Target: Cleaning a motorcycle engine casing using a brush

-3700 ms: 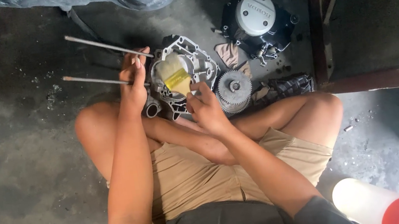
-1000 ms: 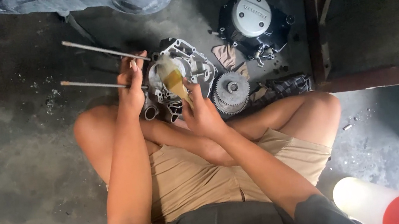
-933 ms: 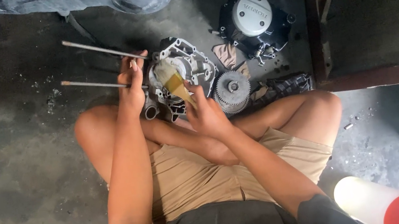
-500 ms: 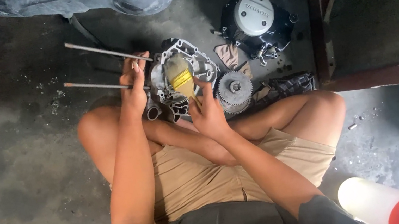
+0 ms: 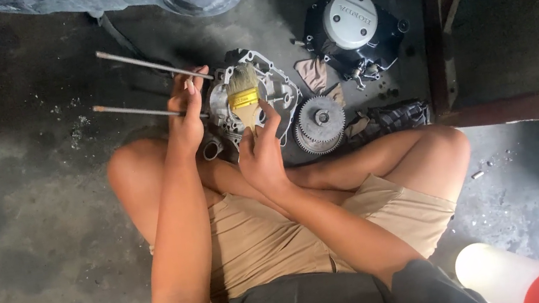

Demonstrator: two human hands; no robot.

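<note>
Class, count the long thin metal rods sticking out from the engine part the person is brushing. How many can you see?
2. The upper rod runs up-left from the engine casing, above the left hand. The lower rod runs left past that hand. Others may be hidden.

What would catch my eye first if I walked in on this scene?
Probably the yellow paintbrush in the right hand, bristles on a grey metal engine casing on the concrete floor before the crossed legs. The left hand steadies the casing where two long rods stick out; a toothed gear lies to its right.
</note>
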